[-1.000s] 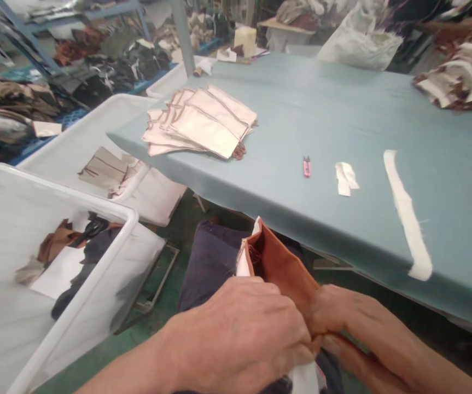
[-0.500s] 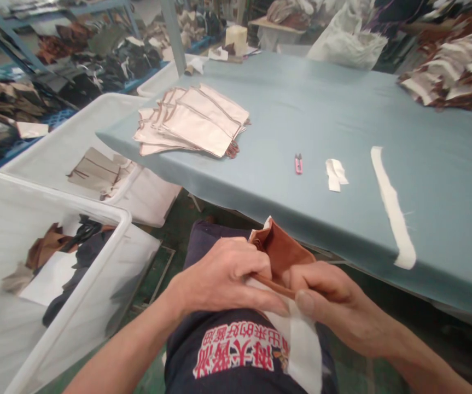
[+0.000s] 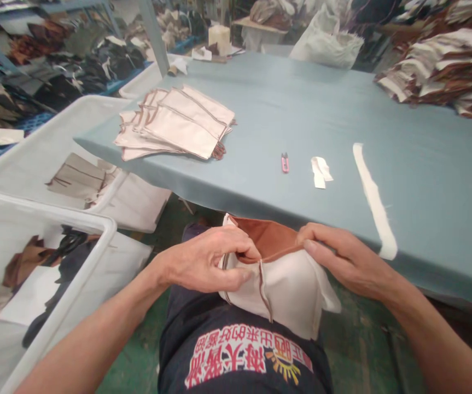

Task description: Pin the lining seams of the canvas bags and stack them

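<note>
The left hand (image 3: 219, 257) pinches the rim of a soft, open-mouthed pouch of cream fabric with a rust-brown lining (image 3: 293, 290), fingers curled over into the mouth and thumb flat against the cream outside. The right hand (image 3: 338, 251) grips the same rim near its right end between thumb and bent fingers. The pouch sits over the lap, just before the table's near edge; its walls bulge and crease, and a raised brown-edged seam runs down the near side. Beneath it is a dark cloth garment printed with red-and-white lettering and a yellow sun (image 3: 244, 355).

Beyond lies a table covered in smooth blue-green sheeting (image 3: 260, 120). On it are small pink-handled snips (image 3: 285, 163), a short, bent cream fabric scrap (image 3: 321, 172) and a long, narrow cream strip with frayed threads (image 3: 376, 202). Farther left, flat cream fabric pieces with brown edging (image 3: 186, 123) overlap in a fanned pile. Smooth white bins with rounded rims (image 3: 110, 227) stand left of the table, holding cloth pieces.
</note>
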Demonstrator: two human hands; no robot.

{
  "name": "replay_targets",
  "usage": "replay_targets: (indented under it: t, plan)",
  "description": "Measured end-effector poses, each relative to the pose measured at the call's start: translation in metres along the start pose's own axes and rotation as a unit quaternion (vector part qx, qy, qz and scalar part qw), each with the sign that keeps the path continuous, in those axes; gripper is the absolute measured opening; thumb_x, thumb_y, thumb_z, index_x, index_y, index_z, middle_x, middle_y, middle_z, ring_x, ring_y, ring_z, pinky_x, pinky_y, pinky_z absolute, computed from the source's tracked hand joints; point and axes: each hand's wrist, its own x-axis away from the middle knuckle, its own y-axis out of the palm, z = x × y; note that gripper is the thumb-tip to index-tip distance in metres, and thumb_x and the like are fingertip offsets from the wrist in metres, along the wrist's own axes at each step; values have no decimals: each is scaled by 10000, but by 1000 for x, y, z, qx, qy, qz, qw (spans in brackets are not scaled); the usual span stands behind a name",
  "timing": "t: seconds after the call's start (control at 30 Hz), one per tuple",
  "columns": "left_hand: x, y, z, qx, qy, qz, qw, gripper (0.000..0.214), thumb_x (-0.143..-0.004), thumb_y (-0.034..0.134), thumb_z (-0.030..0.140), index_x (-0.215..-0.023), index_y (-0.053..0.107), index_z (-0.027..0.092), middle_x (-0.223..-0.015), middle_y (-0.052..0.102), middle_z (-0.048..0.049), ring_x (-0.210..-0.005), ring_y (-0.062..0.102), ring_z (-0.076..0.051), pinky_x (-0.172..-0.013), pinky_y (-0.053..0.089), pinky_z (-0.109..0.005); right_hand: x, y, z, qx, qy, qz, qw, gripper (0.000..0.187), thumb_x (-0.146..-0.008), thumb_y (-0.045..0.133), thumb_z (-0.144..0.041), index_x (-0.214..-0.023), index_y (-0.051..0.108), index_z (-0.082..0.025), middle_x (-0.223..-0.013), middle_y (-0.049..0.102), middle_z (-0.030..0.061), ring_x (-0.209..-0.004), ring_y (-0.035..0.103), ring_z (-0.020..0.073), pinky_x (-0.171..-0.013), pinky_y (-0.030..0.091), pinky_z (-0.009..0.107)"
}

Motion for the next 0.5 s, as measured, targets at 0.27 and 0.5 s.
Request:
replay_targets:
  t: [0.27, 0.5]
  plan:
    - [-23, -21, 31, -89, 7, -9, 996, 152, -860, 521, 98, -805, 646, 165, -742, 676, 10, -679, 559, -124, -736, 415, -263, -33, 1, 4, 64, -77, 83, 992, 212, -999, 400, -256, -854, 547, -205, -794, 606, 26, -735, 564, 181, -709, 434, 307]
    - [-35, -25, 41, -67, -6, 16, 998, 149, -912, 553, 133, -794, 640, 156, -690, 624, 28, -633, 542, -96, -648, 399, -217, -56, -2, -1, 74, -159, 127, 976, 230, -982, 363, -238, -817, 523, -217, -785, 593, 39, -754, 535, 199, -747, 412, 349]
